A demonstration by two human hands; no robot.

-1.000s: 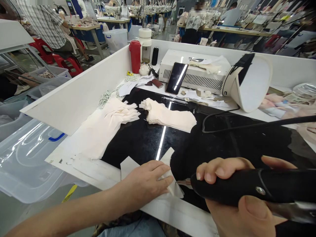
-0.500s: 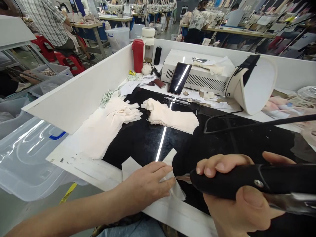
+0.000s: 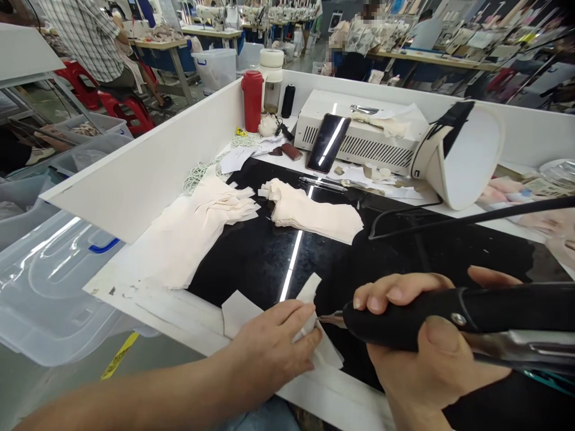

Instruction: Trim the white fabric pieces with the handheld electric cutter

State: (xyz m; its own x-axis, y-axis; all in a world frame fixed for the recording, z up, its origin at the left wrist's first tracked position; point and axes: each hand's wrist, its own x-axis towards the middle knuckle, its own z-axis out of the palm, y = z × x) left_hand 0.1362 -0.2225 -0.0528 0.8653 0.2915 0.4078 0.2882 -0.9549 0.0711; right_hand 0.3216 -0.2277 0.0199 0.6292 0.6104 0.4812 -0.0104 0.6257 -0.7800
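Note:
My left hand (image 3: 274, 344) lies flat, fingers together, pressing a small white fabric piece (image 3: 238, 311) onto the black glossy tabletop (image 3: 269, 251) near its front edge. My right hand (image 3: 431, 353) is wrapped round a black corded handheld tool (image 3: 449, 314). Its thin metal tip (image 3: 330, 320) touches the fabric just beside my left fingertips. Two stacks of cream fabric pieces lie further back, one (image 3: 202, 221) at the left and one (image 3: 314, 212) in the middle.
A white partition (image 3: 148, 167) walls the left side. At the back stand a red flask (image 3: 252, 100), a white machine box (image 3: 359, 134) with a phone (image 3: 330, 140) leaning on it, and a white lamp (image 3: 462, 152). A clear plastic bin (image 3: 49, 281) sits lower left. People work beyond.
The tool tip has moved left until it meets the fabric at my left fingertips. My left hand shifted slightly right and down on the piece.

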